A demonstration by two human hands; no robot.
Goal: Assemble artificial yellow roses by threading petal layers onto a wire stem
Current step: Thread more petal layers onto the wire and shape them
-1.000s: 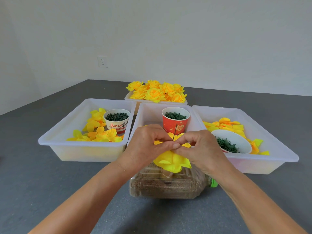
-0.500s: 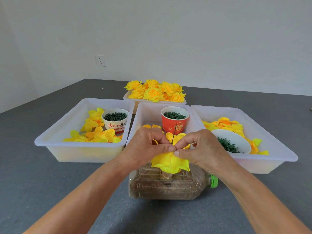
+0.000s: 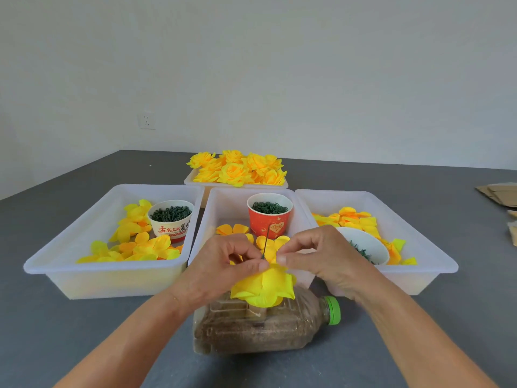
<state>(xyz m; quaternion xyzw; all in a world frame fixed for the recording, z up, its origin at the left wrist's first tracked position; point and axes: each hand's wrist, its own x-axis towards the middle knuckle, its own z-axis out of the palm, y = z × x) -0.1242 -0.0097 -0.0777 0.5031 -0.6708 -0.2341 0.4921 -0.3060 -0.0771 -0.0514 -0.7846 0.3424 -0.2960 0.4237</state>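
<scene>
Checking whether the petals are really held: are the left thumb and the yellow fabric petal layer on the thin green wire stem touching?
Touching. The head view shows the left hand thumb tip pressed on the yellow fabric petal layer at the thin green wire stem.

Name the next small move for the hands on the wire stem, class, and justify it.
Probably slide the petal layer further down the wire stem: both the left hand and right hand pinch its top edge, and bare wire rises above it.
</scene>
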